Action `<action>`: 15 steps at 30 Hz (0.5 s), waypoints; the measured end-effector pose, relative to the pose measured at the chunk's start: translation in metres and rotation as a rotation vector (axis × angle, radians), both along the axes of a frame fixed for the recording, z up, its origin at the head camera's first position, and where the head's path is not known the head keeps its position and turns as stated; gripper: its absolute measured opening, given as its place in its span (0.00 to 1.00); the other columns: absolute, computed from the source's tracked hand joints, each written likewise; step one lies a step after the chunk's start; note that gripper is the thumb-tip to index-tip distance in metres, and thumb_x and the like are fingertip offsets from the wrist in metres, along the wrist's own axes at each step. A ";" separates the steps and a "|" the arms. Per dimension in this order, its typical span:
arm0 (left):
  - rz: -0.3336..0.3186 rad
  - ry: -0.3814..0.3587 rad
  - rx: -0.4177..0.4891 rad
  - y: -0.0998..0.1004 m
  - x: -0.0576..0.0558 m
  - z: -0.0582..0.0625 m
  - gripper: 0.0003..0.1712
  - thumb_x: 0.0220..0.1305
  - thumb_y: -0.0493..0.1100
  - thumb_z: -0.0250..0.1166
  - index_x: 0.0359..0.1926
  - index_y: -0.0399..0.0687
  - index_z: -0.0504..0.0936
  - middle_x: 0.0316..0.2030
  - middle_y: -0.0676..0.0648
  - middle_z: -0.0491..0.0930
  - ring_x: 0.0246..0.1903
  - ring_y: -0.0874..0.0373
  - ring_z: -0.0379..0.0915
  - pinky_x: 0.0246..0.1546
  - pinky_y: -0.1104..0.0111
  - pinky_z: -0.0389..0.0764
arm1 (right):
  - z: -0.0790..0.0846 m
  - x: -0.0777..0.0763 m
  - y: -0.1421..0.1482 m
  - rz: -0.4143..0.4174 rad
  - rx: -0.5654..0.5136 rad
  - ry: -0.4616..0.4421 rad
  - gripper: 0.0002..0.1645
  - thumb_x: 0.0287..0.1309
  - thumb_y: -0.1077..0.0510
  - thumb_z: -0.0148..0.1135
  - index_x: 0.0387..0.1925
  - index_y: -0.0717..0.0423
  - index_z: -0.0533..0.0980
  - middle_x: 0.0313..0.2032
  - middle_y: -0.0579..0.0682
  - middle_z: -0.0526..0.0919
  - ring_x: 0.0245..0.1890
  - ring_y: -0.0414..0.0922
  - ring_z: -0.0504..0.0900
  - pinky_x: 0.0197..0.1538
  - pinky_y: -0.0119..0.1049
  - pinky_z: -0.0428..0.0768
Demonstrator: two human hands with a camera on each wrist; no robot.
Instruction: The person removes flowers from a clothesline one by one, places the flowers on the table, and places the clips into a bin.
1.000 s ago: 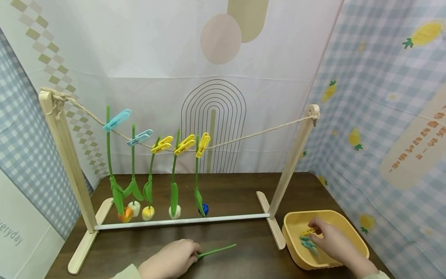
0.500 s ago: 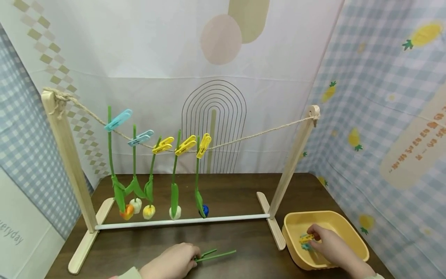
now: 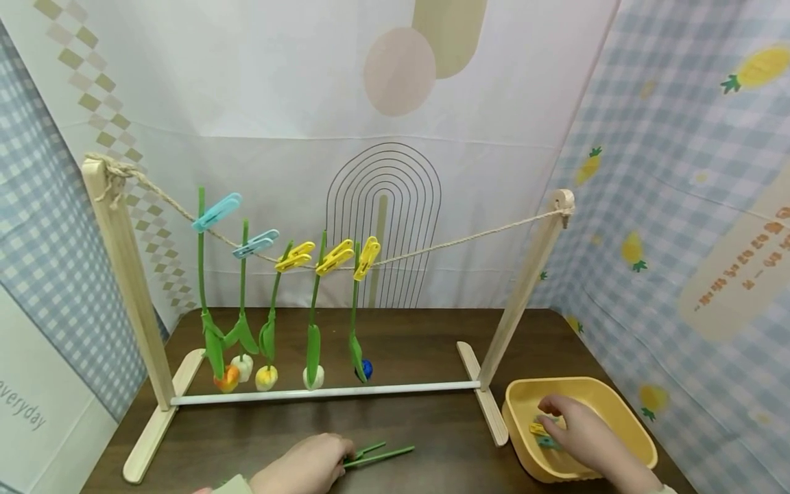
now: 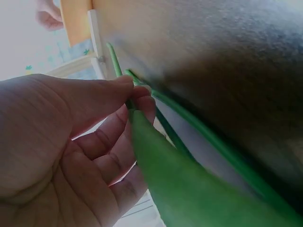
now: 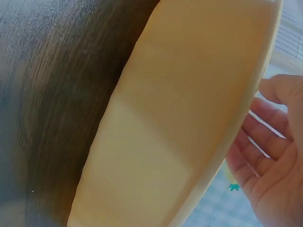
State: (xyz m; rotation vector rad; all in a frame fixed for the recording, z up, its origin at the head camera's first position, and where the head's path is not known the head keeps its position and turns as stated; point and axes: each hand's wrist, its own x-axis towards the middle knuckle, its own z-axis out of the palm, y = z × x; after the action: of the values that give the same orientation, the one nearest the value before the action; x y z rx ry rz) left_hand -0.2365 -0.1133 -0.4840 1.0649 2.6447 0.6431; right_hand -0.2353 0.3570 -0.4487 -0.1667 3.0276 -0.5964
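In the left wrist view, my left hand (image 4: 71,137) pinches the green stem of an artificial flower (image 4: 165,175) between thumb and index finger, its broad leaf toward the camera. A second green stem (image 4: 213,142) runs alongside, lower against the table; both blooms are out of sight. My right hand (image 3: 583,432) reaches into the yellow basket (image 3: 629,429), thumb and fingers apart. Just under its fingertips lies a yellow clothespin (image 3: 538,429), with teal clothespins (image 3: 547,442) beneath. The rim hides the right fingertips in the right wrist view.
A wooden stand with a left post (image 3: 129,281) and right post (image 3: 524,295) carries a sagging rope (image 3: 469,237). Several artificial tulips hang upside down from blue clothespins (image 3: 216,213) and yellow clothespins (image 3: 336,257). A white rod (image 3: 420,390) joins the feet.
The yellow clothespin, between my right fingertips half a second ago, now lies below them. A second stem has come into sight beside my left hand. The head view has shifted slightly.
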 end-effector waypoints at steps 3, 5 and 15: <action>0.007 -0.014 -0.011 -0.001 -0.001 -0.003 0.06 0.60 0.35 0.66 0.31 0.51 0.81 0.22 0.62 0.69 0.22 0.66 0.62 0.23 0.69 0.67 | 0.000 0.000 -0.006 0.006 -0.002 0.017 0.07 0.60 0.55 0.66 0.38 0.51 0.78 0.34 0.41 0.81 0.37 0.42 0.81 0.39 0.42 0.80; 0.009 -0.012 -0.010 -0.002 -0.001 -0.004 0.06 0.60 0.36 0.66 0.31 0.52 0.80 0.22 0.62 0.69 0.22 0.66 0.62 0.23 0.69 0.67 | 0.001 0.000 -0.009 0.007 -0.003 0.018 0.05 0.61 0.55 0.65 0.37 0.50 0.78 0.33 0.40 0.81 0.37 0.41 0.81 0.38 0.41 0.79; 0.032 0.163 0.159 -0.005 -0.005 0.012 0.03 0.63 0.39 0.65 0.38 0.50 0.83 0.32 0.60 0.77 0.31 0.69 0.72 0.30 0.70 0.76 | 0.022 -0.004 -0.044 0.064 0.036 0.107 0.09 0.63 0.54 0.63 0.44 0.49 0.78 0.35 0.37 0.82 0.38 0.40 0.81 0.38 0.41 0.79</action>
State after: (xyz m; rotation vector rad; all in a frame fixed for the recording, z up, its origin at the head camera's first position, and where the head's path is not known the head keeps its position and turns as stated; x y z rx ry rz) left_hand -0.2420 -0.1182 -0.4721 1.1662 2.7930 0.8187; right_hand -0.2394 0.3133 -0.4269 -0.3015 3.1194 -0.5443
